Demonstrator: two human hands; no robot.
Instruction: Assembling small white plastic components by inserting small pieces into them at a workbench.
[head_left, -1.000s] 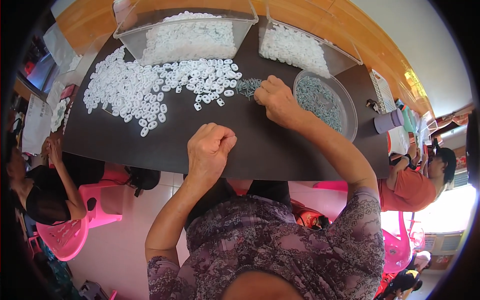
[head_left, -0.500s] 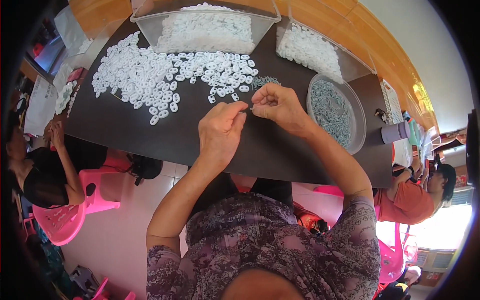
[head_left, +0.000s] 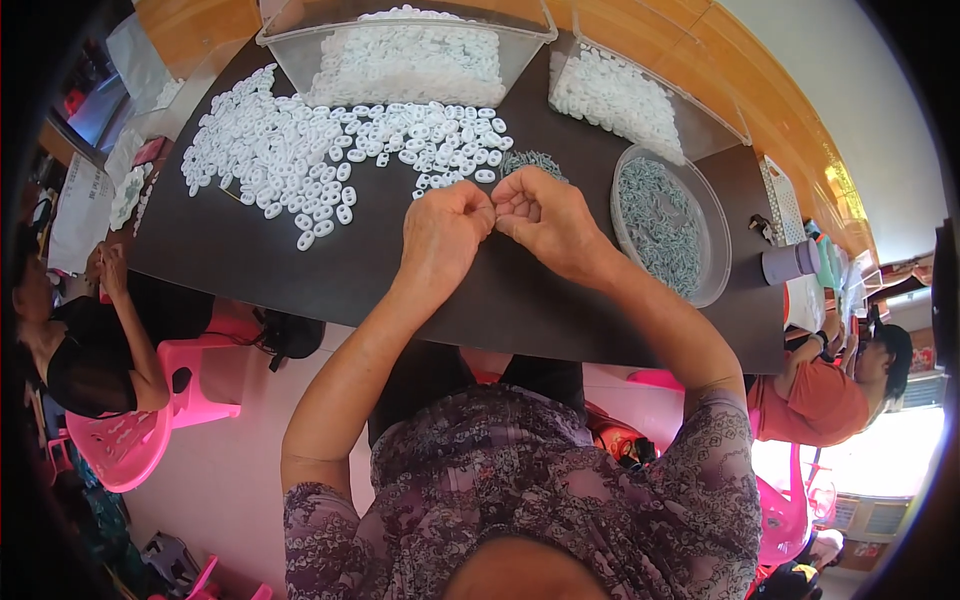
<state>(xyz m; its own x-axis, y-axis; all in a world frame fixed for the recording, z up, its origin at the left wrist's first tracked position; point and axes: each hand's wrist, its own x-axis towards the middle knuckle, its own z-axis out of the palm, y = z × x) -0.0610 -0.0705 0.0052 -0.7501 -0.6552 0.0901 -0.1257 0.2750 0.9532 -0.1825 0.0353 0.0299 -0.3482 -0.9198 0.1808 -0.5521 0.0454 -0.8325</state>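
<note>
Likely fitting step — left hand (head_left: 440, 233), right hand (head_left: 550, 222) both pinched near-closed, can't tell on what — needs steady alignment.

Hands (head_left: 438, 235) (head_left: 556, 226) now closer together

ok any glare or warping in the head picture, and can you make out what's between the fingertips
In the head view, the front edge of the table bends and the corners go black; at that view's right side, a bright patch washes out to white; also in the head view, anything between the left and right hands is too small to make out.
</note>
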